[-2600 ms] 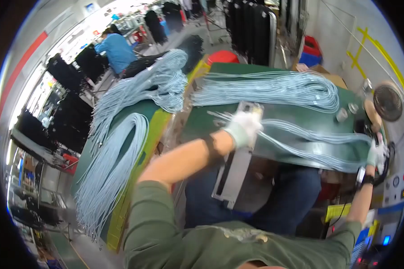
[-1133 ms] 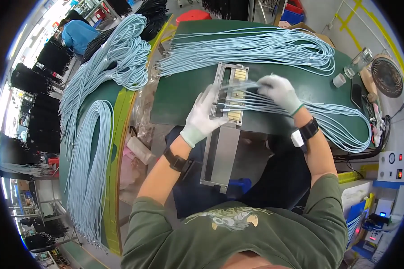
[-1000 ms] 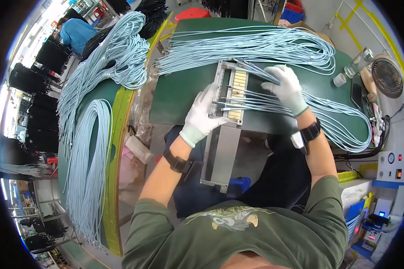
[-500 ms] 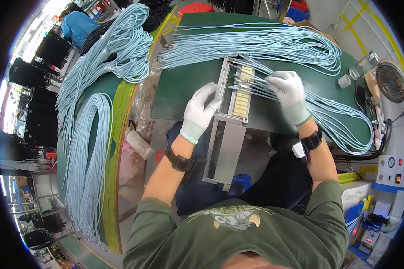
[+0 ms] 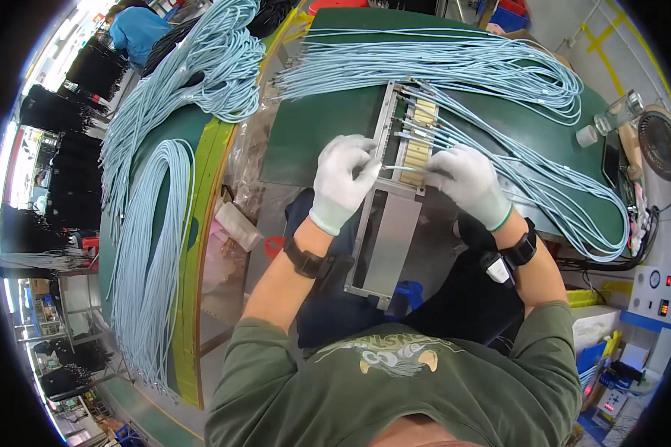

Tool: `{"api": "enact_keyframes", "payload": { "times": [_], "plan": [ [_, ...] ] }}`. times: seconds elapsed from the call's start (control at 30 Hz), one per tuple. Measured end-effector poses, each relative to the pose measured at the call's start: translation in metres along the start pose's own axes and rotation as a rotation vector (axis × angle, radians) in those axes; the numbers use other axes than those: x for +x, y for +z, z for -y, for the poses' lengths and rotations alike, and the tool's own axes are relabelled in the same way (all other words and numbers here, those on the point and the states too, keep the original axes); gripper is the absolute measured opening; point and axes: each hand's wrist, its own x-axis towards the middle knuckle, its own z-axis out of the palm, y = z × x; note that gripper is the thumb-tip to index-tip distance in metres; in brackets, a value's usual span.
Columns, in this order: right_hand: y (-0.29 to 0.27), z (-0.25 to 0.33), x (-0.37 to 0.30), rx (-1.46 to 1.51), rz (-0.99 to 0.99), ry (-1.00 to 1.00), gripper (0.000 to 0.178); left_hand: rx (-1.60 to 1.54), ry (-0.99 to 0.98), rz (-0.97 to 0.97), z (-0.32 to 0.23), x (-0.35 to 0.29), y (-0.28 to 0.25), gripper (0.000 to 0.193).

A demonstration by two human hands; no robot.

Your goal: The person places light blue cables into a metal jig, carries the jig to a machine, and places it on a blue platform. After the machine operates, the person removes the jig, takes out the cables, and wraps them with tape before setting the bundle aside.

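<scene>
My gloved left hand (image 5: pixel 343 177) pinches the left tip of a light blue cable (image 5: pixel 405 169). My gloved right hand (image 5: pixel 466 180) has its fingers closed on the same cable, farther right. The cable lies level across the near end of a metal fixture (image 5: pixel 385 123) with a row of pale yellow blocks (image 5: pixel 417 154). Several other light blue cables (image 5: pixel 455 134) lie across the fixture's far part, their ends pointing left and their lengths looping off to the right. My fingers hide part of the held cable.
A bundle of light blue cables (image 5: pixel 440 67) lies along the green table (image 5: pixel 298 141). More bundles (image 5: pixel 156 201) hang over a side table at left. A glass jar (image 5: pixel 619 112), a white cup (image 5: pixel 586 136) and a small fan (image 5: pixel 661 143) stand at right. A person (image 5: pixel 136 31) is far left.
My right hand has come down and left, bringing a cable across the fixture's near end. My left hand, open before, has closed on that cable's tip. The whole view has shifted slightly.
</scene>
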Motion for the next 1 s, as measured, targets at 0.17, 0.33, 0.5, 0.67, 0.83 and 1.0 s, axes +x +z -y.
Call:
{"api": "enact_keyframes", "payload": {
  "times": [0.17,0.33,0.5,0.67,0.83,1.0],
  "plan": [
    [-0.006,0.002,-0.003,-0.066,-0.003,-0.022,0.016,-0.010,-0.134,-0.100,0.009,-0.004,0.006,0.011],
    [-0.003,0.002,-0.004,-0.134,0.061,-0.025,0.012,0.029,-0.155,-0.077,0.014,-0.007,0.007,0.014],
    [0.000,0.008,-0.003,-0.142,0.055,-0.011,0.012,-0.042,-0.222,-0.006,0.010,-0.006,0.003,0.016],
    [0.004,0.012,-0.004,-0.157,0.085,0.019,0.015,-0.016,0.021,0.025,-0.005,0.000,0.011,0.019],
    [0.004,-0.007,0.002,-0.101,0.072,0.026,0.012,0.252,0.159,0.213,-0.007,0.003,0.016,0.022],
    [-0.004,-0.030,0.007,-0.479,-0.074,0.112,0.012,0.255,0.155,0.262,-0.012,0.009,0.010,0.028]
  ]
}}
